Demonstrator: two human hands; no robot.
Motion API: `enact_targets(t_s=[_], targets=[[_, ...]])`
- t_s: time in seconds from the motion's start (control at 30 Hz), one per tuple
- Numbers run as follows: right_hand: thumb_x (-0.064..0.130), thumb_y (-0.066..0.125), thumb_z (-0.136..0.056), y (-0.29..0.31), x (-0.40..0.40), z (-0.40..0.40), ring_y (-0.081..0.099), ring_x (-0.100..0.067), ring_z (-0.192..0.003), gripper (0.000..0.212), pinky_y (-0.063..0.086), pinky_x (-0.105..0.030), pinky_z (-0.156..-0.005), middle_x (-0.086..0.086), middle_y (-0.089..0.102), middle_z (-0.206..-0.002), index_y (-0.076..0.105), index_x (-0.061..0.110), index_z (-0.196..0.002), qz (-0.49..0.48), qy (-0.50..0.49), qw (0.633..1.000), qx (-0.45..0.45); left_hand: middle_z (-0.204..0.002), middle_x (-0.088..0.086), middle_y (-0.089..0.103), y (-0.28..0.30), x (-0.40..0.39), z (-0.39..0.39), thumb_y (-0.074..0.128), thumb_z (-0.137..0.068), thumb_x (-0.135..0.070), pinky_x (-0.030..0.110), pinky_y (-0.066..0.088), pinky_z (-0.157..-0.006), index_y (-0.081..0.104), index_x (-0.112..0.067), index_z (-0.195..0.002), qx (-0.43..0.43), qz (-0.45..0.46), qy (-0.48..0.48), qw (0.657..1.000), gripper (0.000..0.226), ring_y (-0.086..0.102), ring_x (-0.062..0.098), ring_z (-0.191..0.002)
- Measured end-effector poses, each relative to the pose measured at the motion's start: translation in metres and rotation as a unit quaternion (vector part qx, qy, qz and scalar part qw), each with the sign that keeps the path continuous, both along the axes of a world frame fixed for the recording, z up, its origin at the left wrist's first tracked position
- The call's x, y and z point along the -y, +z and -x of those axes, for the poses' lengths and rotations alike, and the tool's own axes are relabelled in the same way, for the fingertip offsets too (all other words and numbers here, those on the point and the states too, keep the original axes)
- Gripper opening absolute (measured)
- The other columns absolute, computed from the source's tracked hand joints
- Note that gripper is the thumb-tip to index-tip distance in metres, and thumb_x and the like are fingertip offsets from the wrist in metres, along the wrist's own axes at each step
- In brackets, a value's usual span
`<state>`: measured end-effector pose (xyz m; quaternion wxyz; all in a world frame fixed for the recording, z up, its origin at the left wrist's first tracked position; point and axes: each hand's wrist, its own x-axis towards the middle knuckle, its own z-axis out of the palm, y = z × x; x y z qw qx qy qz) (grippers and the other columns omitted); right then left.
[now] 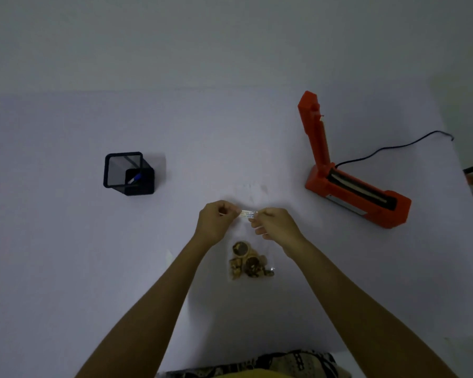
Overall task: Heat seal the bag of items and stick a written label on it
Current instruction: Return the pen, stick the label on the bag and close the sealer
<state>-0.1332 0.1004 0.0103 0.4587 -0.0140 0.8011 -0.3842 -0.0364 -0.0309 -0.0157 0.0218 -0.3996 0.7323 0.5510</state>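
Both hands are pinched on a small label strip (249,213) held taut between them — the left hand (216,222) grips one end and the right hand (273,227) the other, fingers closed tight on it, above the near-middle of the pale table (66,241). Just below the hands lies the clear bag (250,261) with brownish items bunched at its near end; its far part is so transparent that I cannot tell where its mouth lies or whether it is sealed. Judging from this, the label is about to go onto the bag or is having its backing peeled, and the risks follow from that: a sticky strip held under tension can curl and stick to a fingertip or to itself, and pressed down over the lumpy items instead of flat film it would likely wrinkle or lift. If it lands across the bag's mouth, it could foul the seal. The red heat sealer (350,186) stands well apart to the right with its arm raised, its black cord (393,148) trailing toward the table's far right edge — a sweeping right forearm could snag it. A black mesh pen holder (129,173) with a blue pen sits well off to the left. Between these the table is bare, leaving wide room around the bag.
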Motion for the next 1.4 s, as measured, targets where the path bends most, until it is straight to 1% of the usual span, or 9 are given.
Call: enact_targets(t_s=[0.13, 0.23, 0.33, 0.5, 0.67, 0.83, 1.1, 1.3, 1.4], targets=[[0.022, 0.063, -0.088, -0.021, -0.002, 0.003, 0.066, -0.024, -0.073, 0.017, 0.053, -0.037, -0.071, -0.011, 0.072, -0.081, 0.073, 0.011, -0.080, -0.040, 0.026, 0.997, -0.062, -0.076, -0.005, 0.065, -0.015, -0.007, 0.007, 0.065, -0.088, -0.022, 0.005, 0.041, -0.053, 0.071, -0.014, -0.084, 0.040, 0.014, -0.012, 0.999, 0.011, 0.057, 0.007, -0.067], [0.025, 0.065, -0.087, -0.031, -0.002, 0.001, 0.055, -0.016, -0.058, 0.022, 0.041, -0.027, -0.053, 0.001, 0.060, -0.059, 0.067, 0.017, -0.066, -0.059, 0.068, 0.991, -0.099, -0.079, -0.002, 0.066, -0.023, -0.013, 0.009, 0.064, -0.088, -0.022, 0.007, 0.039, -0.054, 0.071, -0.009, -0.088, 0.073, 0.044, -0.023, 0.996, 0.014, 0.056, 0.006, -0.068], [0.024, 0.065, -0.086, -0.037, 0.000, 0.000, 0.050, -0.013, -0.052, 0.024, 0.033, -0.024, -0.046, 0.004, 0.052, -0.052, 0.067, 0.011, -0.067, -0.070, 0.073, 0.987, -0.123, -0.080, 0.002, 0.068, -0.027, -0.018, 0.009, 0.064, -0.087, -0.021, 0.012, 0.040, -0.057, 0.072, -0.007, -0.089, 0.078, 0.071, -0.015, 0.994, 0.016, 0.058, 0.011, -0.071], [0.024, 0.069, -0.082, -0.040, 0.003, 0.002, 0.057, -0.014, -0.060, 0.016, 0.045, -0.024, -0.055, -0.003, 0.065, -0.069, 0.070, 0.009, -0.080, -0.080, 0.081, 0.985, -0.132, -0.081, 0.005, 0.070, -0.029, -0.020, 0.011, 0.064, -0.087, -0.020, 0.019, 0.041, -0.062, 0.070, -0.007, -0.086, 0.081, 0.096, -0.002, 0.992, 0.014, 0.058, 0.012, -0.071], [0.025, 0.068, -0.085, -0.044, 0.006, 0.005, 0.059, -0.016, -0.068, 0.015, 0.046, -0.025, -0.060, -0.002, 0.067, -0.076, 0.070, 0.011, -0.084, -0.078, 0.093, 0.983, -0.138, -0.079, 0.003, 0.069, -0.032, -0.020, 0.011, 0.064, -0.086, -0.019, 0.010, 0.037, -0.055, 0.070, -0.008, -0.085, 0.086, 0.096, 0.008, 0.992, 0.012, 0.057, 0.010, -0.069], [0.029, 0.070, -0.084, -0.047, 0.008, 0.006, 0.059, -0.015, -0.064, 0.021, 0.042, -0.022, -0.051, -0.002, 0.066, -0.074, 0.070, 0.008, -0.084, -0.089, 0.093, 0.982, -0.136, -0.077, 0.003, 0.067, -0.034, -0.019, 0.010, 0.064, -0.086, -0.019, 0.012, 0.037, -0.054, 0.069, -0.008, -0.084, 0.091, 0.103, 0.014, 0.990, 0.012, 0.056, 0.011, -0.068], [0.032, 0.072, -0.083, -0.051, 0.009, 0.007, 0.062, -0.018, -0.069, 0.021, 0.045, -0.025, -0.058, -0.003, 0.067, -0.077, 0.067, 0.012, -0.080, -0.106, 0.106, 0.977, -0.151, -0.076, 0.001, 0.065, -0.036, -0.022, 0.011, 0.064, -0.086, -0.019, 0.023, 0.042, -0.063, 0.068, -0.009, -0.083, 0.091, 0.117, 0.012, 0.989, 0.011, 0.057, 0.013, -0.070], [0.035, 0.073, -0.082, -0.049, 0.011, 0.009, 0.057, -0.014, -0.062, 0.023, 0.037, -0.020, -0.046, 0.001, 0.063, -0.070, 0.068, 0.012, -0.080, -0.112, 0.105, 0.978, -0.141, -0.074, -0.001, 0.063, -0.036, -0.021, 0.010, 0.064, -0.084, -0.018, 0.013, 0.038, -0.055, 0.066, -0.011, -0.082, 0.091, 0.115, 0.005, 0.989, 0.008, 0.057, 0.012, -0.068], [0.036, 0.074, -0.081, -0.050, 0.012, 0.011, 0.055, -0.013, -0.057, 0.026, 0.035, -0.021, -0.044, 0.003, 0.060, -0.064, 0.069, 0.010, -0.078, -0.119, 0.104, 0.979, -0.130, -0.074, -0.002, 0.063, -0.037, -0.021, 0.010, 0.064, -0.084, -0.017, 0.016, 0.039, -0.056, 0.066, -0.011, -0.082, 0.093, 0.118, 0.003, 0.989, 0.007, 0.057, 0.012, -0.069]])
